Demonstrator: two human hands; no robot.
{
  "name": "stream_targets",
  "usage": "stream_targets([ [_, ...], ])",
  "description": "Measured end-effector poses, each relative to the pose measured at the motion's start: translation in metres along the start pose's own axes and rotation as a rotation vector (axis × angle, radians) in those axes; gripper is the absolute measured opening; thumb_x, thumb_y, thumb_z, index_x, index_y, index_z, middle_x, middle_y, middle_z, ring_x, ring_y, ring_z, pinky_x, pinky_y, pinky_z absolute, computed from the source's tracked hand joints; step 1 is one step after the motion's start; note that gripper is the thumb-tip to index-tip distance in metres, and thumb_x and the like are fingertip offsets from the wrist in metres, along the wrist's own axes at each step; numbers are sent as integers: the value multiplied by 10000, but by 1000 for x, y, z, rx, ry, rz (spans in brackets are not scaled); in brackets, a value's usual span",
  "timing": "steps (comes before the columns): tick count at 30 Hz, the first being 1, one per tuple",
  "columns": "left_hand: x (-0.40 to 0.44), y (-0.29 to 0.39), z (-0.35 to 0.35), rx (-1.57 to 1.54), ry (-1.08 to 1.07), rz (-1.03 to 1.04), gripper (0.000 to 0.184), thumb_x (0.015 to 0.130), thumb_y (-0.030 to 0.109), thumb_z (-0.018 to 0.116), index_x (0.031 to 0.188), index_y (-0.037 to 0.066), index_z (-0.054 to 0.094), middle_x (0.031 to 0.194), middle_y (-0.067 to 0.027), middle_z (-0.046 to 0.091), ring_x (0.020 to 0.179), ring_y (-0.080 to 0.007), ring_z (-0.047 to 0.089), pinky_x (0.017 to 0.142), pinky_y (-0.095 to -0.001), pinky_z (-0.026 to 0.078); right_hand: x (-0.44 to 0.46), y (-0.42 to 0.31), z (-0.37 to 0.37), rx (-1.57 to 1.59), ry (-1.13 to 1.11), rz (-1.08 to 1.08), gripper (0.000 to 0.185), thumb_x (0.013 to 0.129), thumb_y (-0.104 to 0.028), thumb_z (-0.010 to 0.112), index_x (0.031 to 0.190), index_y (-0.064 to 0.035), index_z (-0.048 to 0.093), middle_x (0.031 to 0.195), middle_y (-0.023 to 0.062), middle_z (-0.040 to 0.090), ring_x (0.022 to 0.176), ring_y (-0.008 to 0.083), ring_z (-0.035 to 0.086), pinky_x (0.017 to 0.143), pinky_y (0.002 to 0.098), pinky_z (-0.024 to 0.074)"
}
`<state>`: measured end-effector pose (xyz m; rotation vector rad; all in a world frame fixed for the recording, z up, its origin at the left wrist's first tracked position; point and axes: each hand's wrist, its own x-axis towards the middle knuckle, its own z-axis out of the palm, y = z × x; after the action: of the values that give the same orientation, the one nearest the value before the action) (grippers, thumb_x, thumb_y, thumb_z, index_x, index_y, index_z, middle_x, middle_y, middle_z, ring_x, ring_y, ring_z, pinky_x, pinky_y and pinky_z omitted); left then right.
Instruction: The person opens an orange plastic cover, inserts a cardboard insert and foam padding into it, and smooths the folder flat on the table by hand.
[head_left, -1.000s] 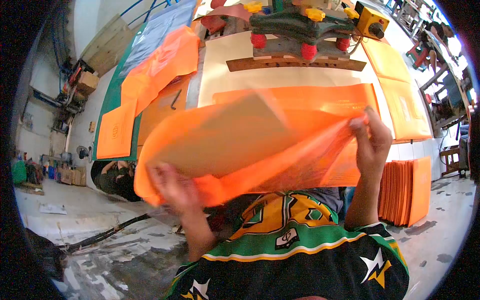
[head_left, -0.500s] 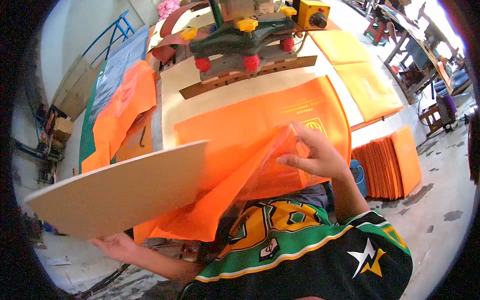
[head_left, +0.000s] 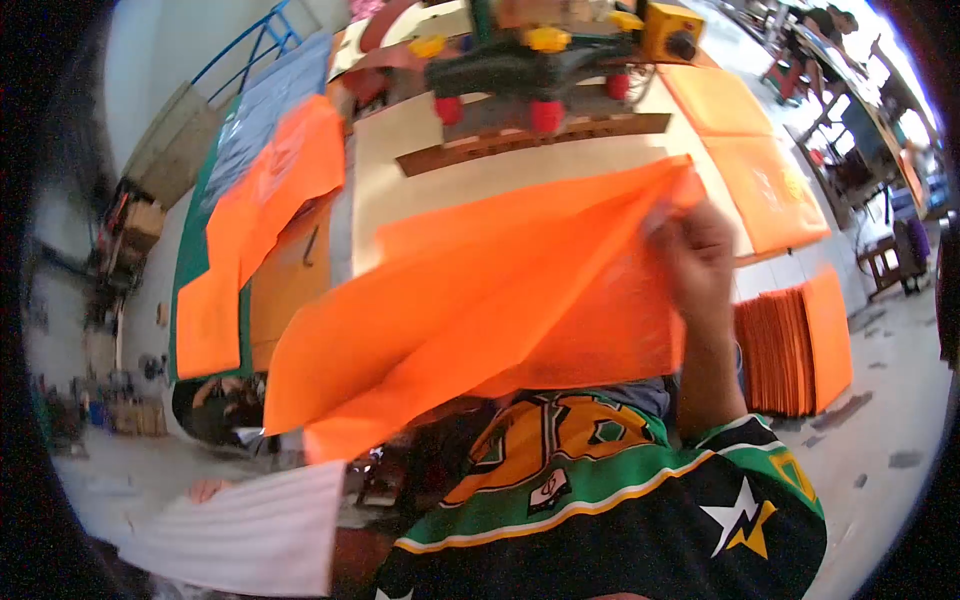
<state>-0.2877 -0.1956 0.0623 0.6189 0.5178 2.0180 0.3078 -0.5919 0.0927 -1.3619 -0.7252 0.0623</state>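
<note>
- The big pale table top [head_left: 400,210] fills the top middle of the frame; the dark machine [head_left: 540,75] with yellow knobs stands on it.
- The orange sheet [head_left: 470,290] is in the middle, over the near edge of the table top; it sags in soft folds, and its left end hangs loose.
- The white board [head_left: 255,530] is at the lower left, and it has swung down and away from the orange sheet; so the two are apart, with a hand for each.
- The orange stack [head_left: 775,350] stands at the lower right, near the right arm.
- The right hand [head_left: 700,245] is right of the middle; its fingers are closed on a bunched bit of the orange sheet, and hold it up.
- The left hand [head_left: 208,490] is mostly behind the white board; it seems to hold the board, but the view is blurry, and I cannot tell how its fingers are set.
</note>
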Motion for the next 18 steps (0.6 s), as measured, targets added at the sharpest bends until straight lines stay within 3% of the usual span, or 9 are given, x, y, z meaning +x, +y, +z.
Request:
stream_targets([
  [1,-1,-4,-5,-28,-33,-48,389,1062,269,536,1338,-4,558,1336,-176,618,1196,-314,589,1038,-494,493,7,0,-6,-87,92,-33,115,1000,-136,679,987,-24,700,817,-40,645,736,68,575,659,244,475],
  [2,-2,-11,-9,-78,-71,-110,392,1061,272,537,1340,-3,556,1336,-177,618,1196,-314,590,1037,-493,495,12,-4,-12,-42,129,-8,43,1016,-133,644,1013,-91,652,793,-54,594,625,17,453,551,197,349],
  [3,-5,-20,-12,-122,-114,-166,395,1060,275,537,1342,-1,555,1336,-178,618,1195,-313,591,1036,-492,496,28,4,-13,30,240,-114,151,1008,-133,654,1148,-79,673,780,-55,598,589,9,435,524,194,331],
  [4,-9,-30,-15,-168,-155,-227,398,1060,278,538,1344,0,553,1337,-178,617,1194,-313,592,1035,-491,498,35,-1,-25,34,250,-83,283,1008,-106,641,1284,-46,645,833,-30,662,621,16,525,550,182,393],
  [5,-12,-39,-16,-224,-202,-294,401,1059,282,539,1347,2,551,1337,-179,617,1194,-312,593,1034,-490,500,44,7,-42,37,266,-124,212,1004,-120,642,1192,-25,662,911,-19,662,736,49,568,612,191,432],
  [9,-39,-92,-20,-478,-374,-607,414,1056,294,541,1355,7,545,1338,-181,615,1191,-310,597,1031,-485,506,78,-10,-41,33,501,-134,339,1005,-195,649,1279,4,636,902,-17,651,735,54,556,629,204,434],
  [12,-67,-133,-21,-672,-461,-844,424,1054,304,543,1361,12,540,1338,-182,614,1189,-308,601,1028,-482,511,95,12,-85,-205,492,-124,297,1014,-261,652,1169,-9,670,852,-22,609,721,68,524,635,230,426],
  [15,-94,-165,-23,-808,-508,-1029,434,1052,313,545,1368,16,536,1339,-184,613,1186,-307,604,1025,-479,516,95,30,-98,-628,528,-66,265,1034,-270,638,1113,-20,680,913,9,669,809,78,591,697,231,478],
  [18,-121,-184,-26,-894,-525,-1149,443,1050,322,547,1374,20,531,1339,-185,612,1184,-305,607,1022,-475,521,83,37,-81,-412,460,-81,255,1028,-244,647,1139,-15,652,867,-1,629,784,73,575,663,224,452],
])
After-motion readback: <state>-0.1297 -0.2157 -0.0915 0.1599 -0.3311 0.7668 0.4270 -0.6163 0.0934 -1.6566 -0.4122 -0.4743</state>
